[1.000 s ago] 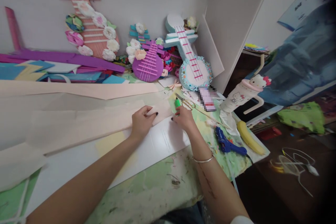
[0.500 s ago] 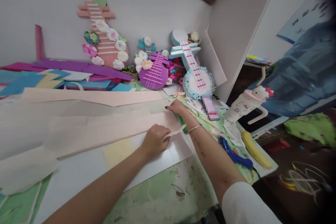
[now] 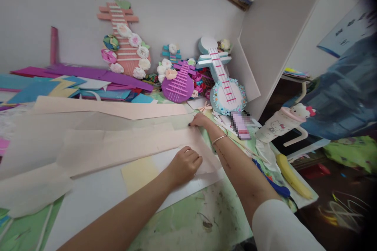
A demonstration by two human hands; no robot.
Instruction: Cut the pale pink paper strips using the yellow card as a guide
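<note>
A long pale pink sheet of thin paper (image 3: 118, 145) lies across a white board (image 3: 97, 196), its right end loose and partly see-through. My left hand (image 3: 185, 166) rests on that right end, its fingers curled with the paper at their tips. Further back, my right hand (image 3: 200, 120) bends over the paper's far right corner, with one dark fingernail showing and the fingers closed at the edge. The undersides of both hands are hidden. A yellow patch (image 3: 140, 174) shows on the board beside my left forearm.
Another pale pink strip (image 3: 114, 106) lies behind. Lute-shaped crafts, one purple (image 3: 178, 86) and one light blue (image 3: 226, 94), lean at the back. To the right are a phone (image 3: 240, 125), a tumbler (image 3: 277, 123), a blue glue gun (image 3: 277, 186) and a banana (image 3: 294, 176).
My left hand has come down toward me and right, and the strip of paper that stuck out of it no longer shows. The paper's right end now spreads under it. My right hand stays at the corner.
</note>
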